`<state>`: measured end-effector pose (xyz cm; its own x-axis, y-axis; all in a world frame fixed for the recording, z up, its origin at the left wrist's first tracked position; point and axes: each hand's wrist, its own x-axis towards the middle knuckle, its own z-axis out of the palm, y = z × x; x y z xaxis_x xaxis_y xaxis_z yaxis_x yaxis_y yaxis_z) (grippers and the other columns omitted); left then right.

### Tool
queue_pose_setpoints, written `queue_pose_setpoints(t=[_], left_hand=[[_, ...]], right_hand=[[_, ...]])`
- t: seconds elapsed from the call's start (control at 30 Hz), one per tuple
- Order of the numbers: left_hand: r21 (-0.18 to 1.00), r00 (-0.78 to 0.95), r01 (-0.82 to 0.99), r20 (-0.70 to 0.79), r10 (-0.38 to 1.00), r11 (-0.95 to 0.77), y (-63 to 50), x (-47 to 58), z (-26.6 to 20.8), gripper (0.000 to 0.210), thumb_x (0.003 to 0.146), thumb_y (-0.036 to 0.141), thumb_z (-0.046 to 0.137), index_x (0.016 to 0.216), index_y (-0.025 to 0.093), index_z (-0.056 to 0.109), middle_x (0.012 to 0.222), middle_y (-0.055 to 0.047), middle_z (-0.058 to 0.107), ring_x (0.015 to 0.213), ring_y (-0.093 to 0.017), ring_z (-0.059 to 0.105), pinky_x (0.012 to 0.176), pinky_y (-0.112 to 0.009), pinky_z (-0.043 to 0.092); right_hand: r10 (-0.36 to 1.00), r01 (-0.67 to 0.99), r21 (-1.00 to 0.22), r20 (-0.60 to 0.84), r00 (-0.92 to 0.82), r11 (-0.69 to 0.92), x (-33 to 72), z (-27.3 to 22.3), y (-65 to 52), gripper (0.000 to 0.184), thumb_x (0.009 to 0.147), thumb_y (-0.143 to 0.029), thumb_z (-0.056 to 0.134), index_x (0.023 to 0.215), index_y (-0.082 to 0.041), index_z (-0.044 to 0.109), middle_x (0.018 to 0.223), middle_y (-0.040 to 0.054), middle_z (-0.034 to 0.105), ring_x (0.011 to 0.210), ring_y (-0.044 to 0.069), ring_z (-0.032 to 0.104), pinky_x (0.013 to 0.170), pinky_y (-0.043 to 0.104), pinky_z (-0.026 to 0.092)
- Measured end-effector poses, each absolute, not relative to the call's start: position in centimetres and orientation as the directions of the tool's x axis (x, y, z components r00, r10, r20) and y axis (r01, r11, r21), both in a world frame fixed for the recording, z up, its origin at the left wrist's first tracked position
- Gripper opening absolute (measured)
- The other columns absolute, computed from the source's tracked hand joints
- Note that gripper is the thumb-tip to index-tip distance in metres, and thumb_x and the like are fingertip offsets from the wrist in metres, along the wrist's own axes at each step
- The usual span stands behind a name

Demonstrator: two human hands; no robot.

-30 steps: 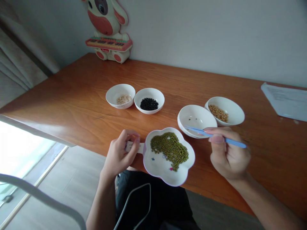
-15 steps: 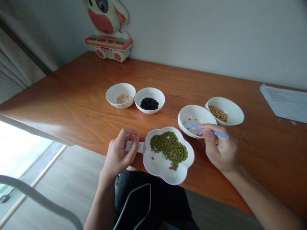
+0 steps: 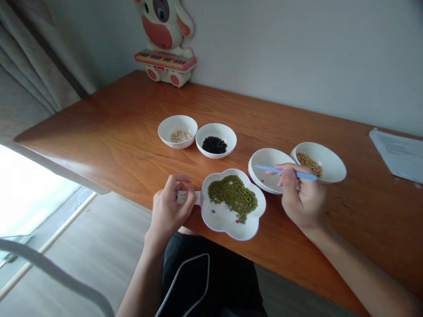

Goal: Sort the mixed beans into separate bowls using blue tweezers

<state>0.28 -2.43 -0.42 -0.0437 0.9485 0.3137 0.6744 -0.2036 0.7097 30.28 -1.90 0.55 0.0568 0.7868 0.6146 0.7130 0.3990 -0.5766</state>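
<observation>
Wooden table (image 3: 112,123) against a pale wall (image 3: 297,57): the left hand (image 3: 172,204) pinches, thumb to fingers, the handle (image 3: 180,197) of a flower-shaped dish (image 3: 220,218) of green beans (image 3: 233,193) near the table's front edge; the right hand (image 3: 303,193) pinches blue tweezers (image 3: 269,168), tips over a white bowl (image 3: 271,155). Whether they grip anything cannot be told. Likely hazards: a twisted handle could spill the beans; an uneven squeeze could flick one away.
</observation>
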Motion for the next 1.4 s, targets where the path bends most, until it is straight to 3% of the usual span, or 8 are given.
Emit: queue_pose_setpoints(t=[0.23, 0.47, 0.7, 0.8, 1.07, 1.4], left_hand=[[0.703, 0.081, 0.650, 0.313, 0.946, -0.288, -2.6, -0.1, -0.3, 0.007, 0.094, 0.021, 0.059, 0.101, 0.022, 0.057, 0.070, 0.006, 0.070, 0.056, -0.009, 0.063, 0.059, -0.019, 0.047], [0.709, 0.110, 0.635, 0.310, 0.945, -0.306, -2.6, -0.2, -0.3, 0.008, 0.096, 0.022, 0.059, 0.103, 0.021, 0.058, 0.074, 0.005, 0.071, 0.058, -0.009, 0.063, 0.059, -0.019, 0.047], [0.721, 0.115, 0.623, 0.299, 0.947, -0.303, -2.7, -0.3, -0.3, 0.007, 0.097, 0.020, 0.059, 0.104, 0.022, 0.058, 0.076, 0.004, 0.072, 0.061, -0.009, 0.064, 0.062, -0.019, 0.048], [0.722, 0.123, 0.619, 0.298, 0.947, -0.308, -2.7, -0.3, -0.4, 0.007, 0.097, 0.020, 0.059, 0.103, 0.022, 0.058, 0.078, 0.004, 0.072, 0.062, -0.009, 0.064, 0.061, -0.019, 0.048], [0.715, 0.106, 0.637, 0.291, 0.951, -0.290, -2.7, -0.4, -0.5, 0.006, 0.097, 0.022, 0.060, 0.103, 0.021, 0.060, 0.076, 0.003, 0.072, 0.056, -0.010, 0.061, 0.057, -0.020, 0.047], [0.700, 0.106, 0.647, 0.309, 0.945, -0.301, -2.7, -0.5, -0.5, 0.008, 0.097, 0.022, 0.060, 0.104, 0.020, 0.060, 0.080, 0.001, 0.076, 0.058, -0.011, 0.064, 0.058, -0.020, 0.049]], right_hand=[[0.769, 0.679, -0.610, 0.631, 0.103, 0.409, 30.2, 0.5, -2.1, 0.019, 0.105, -0.030, 0.052, 0.106, -0.021, 0.069, 0.074, 0.0000, 0.067, 0.060, 0.011, 0.062, 0.057, 0.026, 0.049], [0.720, 0.588, -0.624, 0.687, 0.099, 0.514, 30.5, 0.9, -3.7, 0.013, 0.097, -0.022, 0.066, 0.110, -0.022, 0.064, 0.091, 0.0033, 0.076, 0.072, 0.014, 0.073, 0.063, 0.027, 0.059], [0.697, 0.674, -0.410, 0.682, -0.222, 0.615, 30.0, 1.8, -4.7, 0.024, 0.088, -0.007, 0.072, 0.110, -0.018, 0.069, 0.097, 0.0047, 0.076, 0.086, 0.015, 0.073, 0.076, 0.028, 0.061], [0.676, 0.662, -0.371, 0.679, -0.286, 0.652, 29.4, 2.5, -4.8, 0.035, 0.085, 0.000, 0.074, 0.116, -0.018, 0.070, 0.099, 0.0041, 0.077, 0.088, 0.015, 0.073, 0.080, 0.029, 0.060], [0.659, 0.691, -0.358, 0.717, -0.228, 0.629, 29.6, 3.7, -4.9, 0.049, 0.079, 0.005, 0.077, 0.119, -0.023, 0.073, 0.103, 0.0017, 0.079, 0.086, 0.014, 0.074, 0.080, 0.029, 0.061], [0.677, 0.574, -0.443, 0.676, -0.291, 0.689, 30.3, 3.2, -4.6, 0.043, 0.085, -0.001, 0.073, 0.122, -0.023, 0.070, 0.112, 0.0059, 0.079, 0.101, 0.019, 0.077, 0.087, 0.034, 0.065]])
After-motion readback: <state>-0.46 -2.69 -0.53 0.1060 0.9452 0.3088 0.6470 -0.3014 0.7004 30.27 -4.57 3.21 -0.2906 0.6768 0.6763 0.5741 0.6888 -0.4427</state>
